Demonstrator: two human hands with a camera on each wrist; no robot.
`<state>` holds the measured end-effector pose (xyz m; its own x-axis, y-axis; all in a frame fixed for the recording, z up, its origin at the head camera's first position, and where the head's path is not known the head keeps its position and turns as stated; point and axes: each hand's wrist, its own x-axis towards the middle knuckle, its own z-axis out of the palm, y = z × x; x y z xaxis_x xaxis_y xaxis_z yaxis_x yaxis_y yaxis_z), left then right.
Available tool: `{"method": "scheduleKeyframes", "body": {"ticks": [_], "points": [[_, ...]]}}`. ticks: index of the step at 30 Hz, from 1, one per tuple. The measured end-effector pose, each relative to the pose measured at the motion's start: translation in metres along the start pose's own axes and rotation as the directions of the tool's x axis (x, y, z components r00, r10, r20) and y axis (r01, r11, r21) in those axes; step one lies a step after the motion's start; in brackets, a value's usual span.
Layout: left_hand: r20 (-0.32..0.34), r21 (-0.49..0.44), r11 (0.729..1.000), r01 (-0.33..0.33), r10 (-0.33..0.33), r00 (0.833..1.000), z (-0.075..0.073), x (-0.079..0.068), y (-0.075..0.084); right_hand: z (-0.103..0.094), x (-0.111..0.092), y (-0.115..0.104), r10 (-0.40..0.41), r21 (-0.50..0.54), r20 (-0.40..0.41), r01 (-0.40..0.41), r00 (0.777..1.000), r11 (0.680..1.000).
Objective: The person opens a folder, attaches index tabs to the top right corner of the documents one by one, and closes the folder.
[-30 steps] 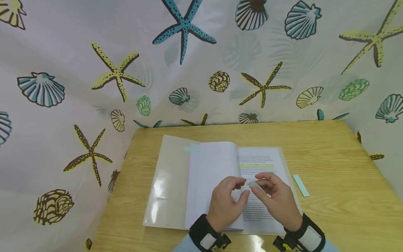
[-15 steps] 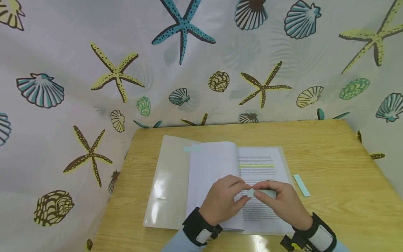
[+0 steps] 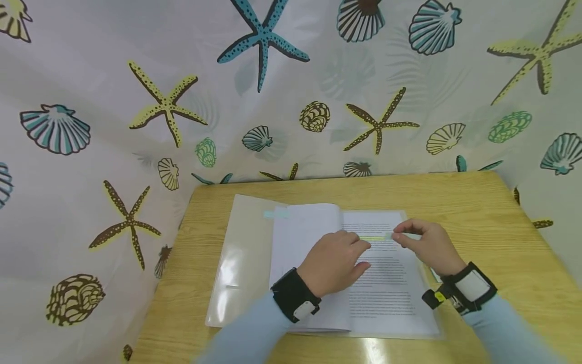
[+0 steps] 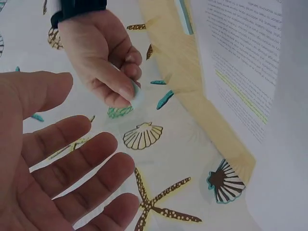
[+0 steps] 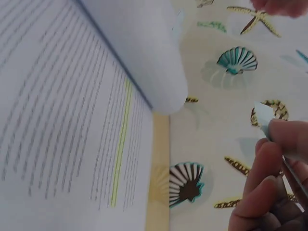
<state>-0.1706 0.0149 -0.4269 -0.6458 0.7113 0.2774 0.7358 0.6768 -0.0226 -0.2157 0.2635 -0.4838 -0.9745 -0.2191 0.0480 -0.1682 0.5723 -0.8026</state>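
Observation:
My right hand (image 3: 432,245) pinches a pale blue sticky tab (image 5: 263,115) between thumb and fingers, over the right part of a printed page (image 3: 386,298). One end of the tab points left, near the end of a yellow highlighted line (image 3: 372,237); I cannot tell whether it touches the paper. My left hand (image 3: 334,263) is over the inner side of the open booklet, fingers extended towards the highlighted line. In the left wrist view its fingers (image 4: 96,163) are spread and hold nothing. A turned-over blank sheet (image 3: 309,227) lies to the left of the printed page.
A translucent cover (image 3: 241,263) lies opened out at the left. Another pale blue tab (image 3: 276,214) sticks across the blank sheet's top left edge. A loose blue strip (image 4: 184,17) lies on the wooden table (image 3: 491,227), mostly behind my right wrist. A seashell-patterned cloth (image 3: 291,76) hangs behind.
Both hands were together at the tab over the middle of the page. The left has let go and opened; the right has carried the tab up and right to the highlighted line.

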Motion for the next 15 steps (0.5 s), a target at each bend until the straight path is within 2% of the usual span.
{"method": "scheduleKeyframes", "body": {"ticks": [3,6,11,15], "points": [[0.133,0.031,0.999,-0.035,0.03,0.991,0.004,0.017,0.003,-0.006,0.02,0.016,0.064,-0.043,-0.003,-0.065,0.998,0.997],[0.245,0.033,0.999,-0.021,0.012,0.97,0.018,0.034,0.008,-0.007,0.037,0.027,0.103,-0.082,0.004,-0.102,0.995,0.991],[0.383,0.069,0.995,0.072,-0.093,0.919,0.056,0.055,0.02,-0.004,0.06,0.041,0.124,-0.15,0.005,-0.122,0.992,0.981],[0.449,0.161,0.972,0.174,-0.229,0.864,0.09,0.064,0.028,0.0,0.074,0.051,0.144,-0.186,0.009,-0.14,0.99,0.972]]}}
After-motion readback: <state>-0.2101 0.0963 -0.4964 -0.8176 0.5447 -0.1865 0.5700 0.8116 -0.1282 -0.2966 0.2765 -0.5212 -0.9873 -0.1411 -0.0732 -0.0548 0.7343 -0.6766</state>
